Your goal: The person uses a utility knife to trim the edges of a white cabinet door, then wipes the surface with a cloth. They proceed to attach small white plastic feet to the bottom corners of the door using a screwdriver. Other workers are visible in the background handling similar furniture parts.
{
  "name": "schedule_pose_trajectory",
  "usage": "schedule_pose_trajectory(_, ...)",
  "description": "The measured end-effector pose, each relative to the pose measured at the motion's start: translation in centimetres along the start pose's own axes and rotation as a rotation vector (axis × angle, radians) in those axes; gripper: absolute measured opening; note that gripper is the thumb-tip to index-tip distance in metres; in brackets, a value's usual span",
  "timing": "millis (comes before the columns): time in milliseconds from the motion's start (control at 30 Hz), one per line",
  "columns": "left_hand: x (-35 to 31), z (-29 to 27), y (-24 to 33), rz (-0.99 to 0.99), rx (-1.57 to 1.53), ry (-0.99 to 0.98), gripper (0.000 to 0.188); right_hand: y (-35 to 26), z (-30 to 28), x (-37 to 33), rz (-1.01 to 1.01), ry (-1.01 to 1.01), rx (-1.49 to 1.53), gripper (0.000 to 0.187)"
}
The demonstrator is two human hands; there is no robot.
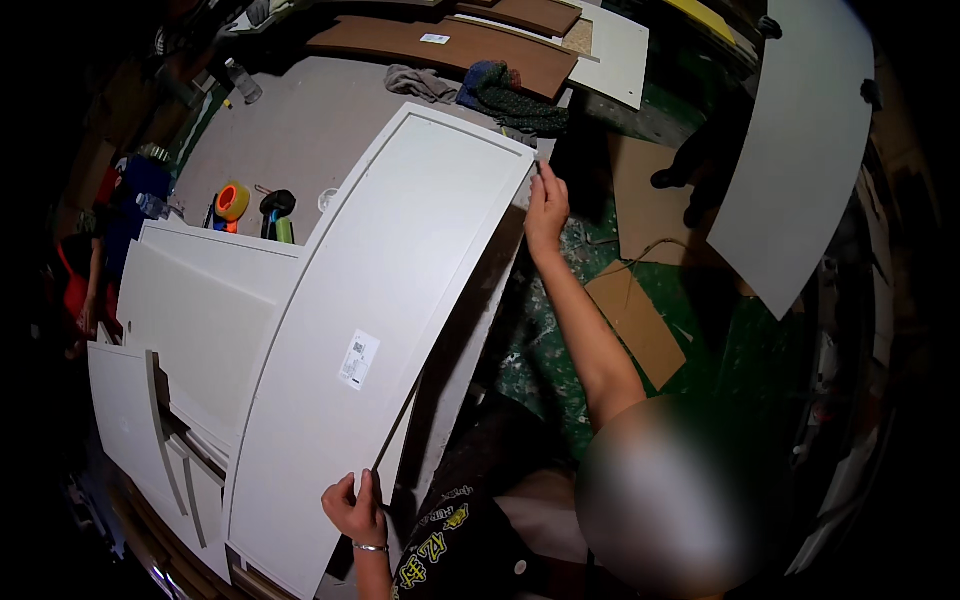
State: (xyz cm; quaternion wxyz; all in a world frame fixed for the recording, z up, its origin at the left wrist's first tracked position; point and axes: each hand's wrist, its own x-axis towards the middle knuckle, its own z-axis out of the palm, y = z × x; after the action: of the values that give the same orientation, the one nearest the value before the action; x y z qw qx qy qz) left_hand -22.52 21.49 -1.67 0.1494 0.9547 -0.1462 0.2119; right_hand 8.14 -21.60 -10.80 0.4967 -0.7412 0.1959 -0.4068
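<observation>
Slantwise, a long, smooth white panel with a thin border spans the flat grey counter. The right hand bends its fingers at the far corner; the left hand curls loosely by the long edge. Whether either grip actually pinches it, I cannot tell. Crumpled knit cloth lies just beyond.
</observation>
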Motion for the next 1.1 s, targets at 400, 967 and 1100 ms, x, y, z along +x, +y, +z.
schedule_pose_trajectory(400, 1.7, -2.7, 1.0, 0.087, -0.036, -0.207, 0.035, -2.7, -0.9, -0.2, -0.200, -0.013, -0.106, 0.024)
schedule_pose_trajectory(967, 0.6, -0.9, 0.0, -0.030, -0.079, -0.075, 0.040, -9.3, -2.4, -11.7, -0.229, -0.281, 0.065, 0.025)
schedule_pose_trajectory(1100, -2.4, -4.0, -1.9, -0.001, 0.013, -0.157, 0.048, -9.4, -2.2, -11.6, -0.236, -0.275, 0.025, 0.026)
